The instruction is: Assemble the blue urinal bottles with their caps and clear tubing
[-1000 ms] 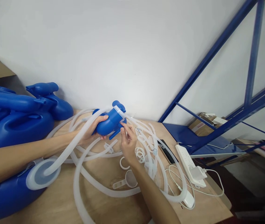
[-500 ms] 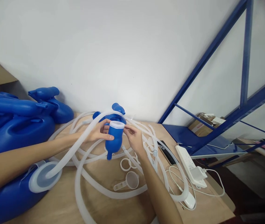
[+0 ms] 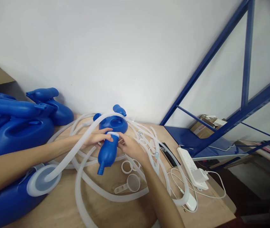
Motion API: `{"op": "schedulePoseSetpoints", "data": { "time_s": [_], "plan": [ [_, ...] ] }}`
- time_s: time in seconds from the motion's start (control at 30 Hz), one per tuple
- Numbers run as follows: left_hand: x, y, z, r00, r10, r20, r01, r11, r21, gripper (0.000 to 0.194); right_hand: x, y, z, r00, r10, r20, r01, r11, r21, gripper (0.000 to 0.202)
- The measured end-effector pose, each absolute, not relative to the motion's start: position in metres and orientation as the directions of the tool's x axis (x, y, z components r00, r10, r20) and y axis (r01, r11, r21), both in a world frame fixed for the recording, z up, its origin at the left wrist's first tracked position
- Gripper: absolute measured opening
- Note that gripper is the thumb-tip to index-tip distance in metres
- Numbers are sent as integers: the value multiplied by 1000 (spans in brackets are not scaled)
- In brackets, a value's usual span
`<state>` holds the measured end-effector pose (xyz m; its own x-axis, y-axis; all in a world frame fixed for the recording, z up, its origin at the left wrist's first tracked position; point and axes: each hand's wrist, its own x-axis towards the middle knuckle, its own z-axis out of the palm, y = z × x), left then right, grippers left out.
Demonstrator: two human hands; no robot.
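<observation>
Between my hands, a blue plastic cup with a narrow spout [image 3: 107,154] is tilted, its spout pointing down and toward me. A white ring [image 3: 113,134] sits round its wide rim. My left hand [image 3: 95,138] is closed on the cup from the left, thumb over the rim. On the right, my right hand [image 3: 132,147] grips the rim with bent fingers. Below lie loose white rings [image 3: 126,161] and a clear round cap with a strap [image 3: 133,182]. A translucent hose [image 3: 87,134] arches over my left wrist.
Large blue jugs [image 3: 18,126] crowd the left, one with a white lid [image 3: 31,186] where the hose enters. Another blue jug [image 3: 116,124] stands behind my hands. Coiled tubes cover the middle. A phone [image 3: 169,155], a power strip [image 3: 189,164] and a blue rack [image 3: 208,52] are rightward.
The cup has moved down and slightly left, tilting so its spout points more toward me. Both hands moved with it, and my left thumb now lies over the rim.
</observation>
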<state>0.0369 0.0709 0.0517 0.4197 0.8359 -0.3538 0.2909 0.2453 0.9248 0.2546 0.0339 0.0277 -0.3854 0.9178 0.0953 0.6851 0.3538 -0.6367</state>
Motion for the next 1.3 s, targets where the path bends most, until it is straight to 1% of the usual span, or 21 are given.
{"op": "schedulePoseSetpoints", "data": {
  "time_s": [0.03,0.07,0.13,0.17,0.2,0.23,0.3,0.37,0.43,0.5,0.6,0.67,0.73,0.8,0.9,0.97,1.1,1.2,1.3],
  "plan": [
    [37,73,50,365,859,-359,303,255,918,63,260,32,31,-399,917,-13,754,320,-573,47],
    [36,75,48,326,877,-353,300,258,918,55,267,32,33,-384,914,-133,831,279,-481,50],
    [35,80,43,279,908,-312,263,241,934,45,277,32,32,-279,897,-342,946,196,-257,60],
    [34,84,40,261,921,-291,231,233,945,44,281,32,29,-222,885,-410,972,167,-165,63],
    [34,87,38,239,931,-276,187,235,954,42,283,33,25,-186,873,-451,982,154,-107,64],
    [33,90,37,220,938,-269,129,246,961,41,283,34,22,-175,865,-471,985,155,-81,60],
    [32,94,35,208,941,-267,-18,277,961,40,283,36,18,-192,860,-473,981,181,-68,49],
    [32,95,35,253,924,-286,-104,320,942,41,284,36,21,-219,863,-456,975,210,-71,47],
    [33,94,37,322,896,-305,-104,353,930,41,289,34,28,-262,874,-410,965,246,-94,47],
    [33,93,37,344,890,-298,-105,352,930,40,297,31,37,-323,889,-324,946,293,-137,47],
    [33,93,35,330,911,-247,-144,307,941,41,311,26,49,-395,898,-194,907,348,-236,48],
    [31,95,35,325,919,-223,-154,285,946,43,318,23,56,-403,902,-155,886,342,-311,42],
    [29,95,36,315,930,-187,-162,247,955,44,324,21,62,-372,918,-136,878,300,-374,36],
    [29,94,40,332,936,-120,-176,186,967,41,329,20,66,-345,930,-126,867,264,-423,40],
    [30,91,46,381,924,-39,-191,120,974,37,333,22,69,-364,930,-51,836,302,-457,44],
    [32,88,47,365,930,-39,-190,115,975,43,334,24,68,-394,919,-8,816,346,-463,42],
    [36,81,49,306,951,-41,-169,97,981,55,333,26,65,-420,907,12,790,372,-488,39],
    [39,74,54,315,949,-23,-175,82,981,56,333,25,66,-444,894,53,742,400,-538,42],
    [43,67,59,307,951,-44,-164,98,982,59,332,23,67,-444,887,124,678,424,-600,50]
  ]
}}
